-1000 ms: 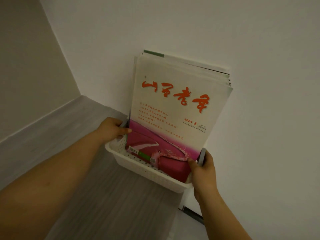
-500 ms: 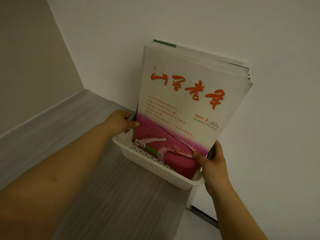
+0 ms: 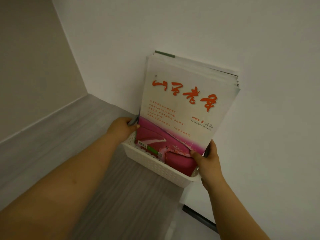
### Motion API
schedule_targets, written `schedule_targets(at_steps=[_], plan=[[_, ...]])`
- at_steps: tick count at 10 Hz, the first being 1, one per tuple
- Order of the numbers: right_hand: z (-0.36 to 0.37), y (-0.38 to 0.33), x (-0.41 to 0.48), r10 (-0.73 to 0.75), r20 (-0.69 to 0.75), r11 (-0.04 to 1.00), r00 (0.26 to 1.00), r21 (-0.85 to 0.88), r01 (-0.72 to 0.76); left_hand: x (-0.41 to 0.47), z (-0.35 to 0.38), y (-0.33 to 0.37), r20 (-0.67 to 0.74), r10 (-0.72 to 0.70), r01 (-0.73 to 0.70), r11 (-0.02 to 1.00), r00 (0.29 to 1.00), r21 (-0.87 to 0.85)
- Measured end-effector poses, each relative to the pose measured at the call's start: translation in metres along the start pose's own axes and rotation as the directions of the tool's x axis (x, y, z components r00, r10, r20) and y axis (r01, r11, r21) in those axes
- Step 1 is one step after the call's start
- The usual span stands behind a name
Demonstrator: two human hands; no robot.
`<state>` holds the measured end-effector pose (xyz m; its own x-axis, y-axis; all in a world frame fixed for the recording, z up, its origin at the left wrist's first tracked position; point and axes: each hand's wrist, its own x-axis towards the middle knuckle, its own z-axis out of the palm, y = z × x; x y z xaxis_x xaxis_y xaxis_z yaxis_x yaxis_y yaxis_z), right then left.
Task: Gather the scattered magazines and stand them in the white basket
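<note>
Dim room, light low. White perforated plastic basket (image 3: 155, 166) sits on the grey wood-grain floor (image 3: 97, 153), centre-right of the frame, close against the plain white wall (image 3: 190, 23); whether its far side touches the wall cannot be told. Stack of magazines (image 3: 183, 101) stands upright in the basket, leaning back toward the wall, top edges fanned slightly at upper right. Front magazine has a pale cover with large red brush-style characters, "2024 8" printed in red, and a pink-magenta lower band that drops below the basket rim. Barcode sticker and small green label visible low on the cover, just above the rim. Person's left hand (image 3: 122, 128) is curled around the grey handle (image 3: 133, 121) at the basket's left end, thumb tip touching the magazine's left edge. Right hand (image 3: 208, 159) grips the basket's right end, fingers wrapped behind, thumb pressed on the lower right corner of the pink cover. Both bare forearms reach in from the bottom of the frame. Beige wall (image 3: 34, 66) at left of frame; dark strip (image 3: 199, 216) at the wall base, lower right
</note>
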<state>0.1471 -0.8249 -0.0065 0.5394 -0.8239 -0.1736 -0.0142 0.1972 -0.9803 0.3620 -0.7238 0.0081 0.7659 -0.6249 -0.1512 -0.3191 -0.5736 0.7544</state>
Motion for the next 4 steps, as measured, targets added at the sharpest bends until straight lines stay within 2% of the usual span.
schedule_targets(at_steps=[1,3,4], plan=[[0.0,-0.007,-0.005,-0.031,0.01,0.998,0.999,-0.05,0.031,-0.03,-0.001,-0.002,-0.071,-0.022,0.021,1.0,0.997,-0.019],[-0.017,-0.014,-0.028,-0.01,-0.035,0.977,0.999,-0.211,0.003,-0.085,-0.04,-0.03,-0.189,-0.116,0.121,0.993,0.975,0.014],[-0.027,-0.023,-0.05,0.013,-0.038,0.949,0.999,-0.313,-0.024,-0.118,-0.054,-0.036,-0.22,-0.138,0.134,0.99,0.966,-0.03]])
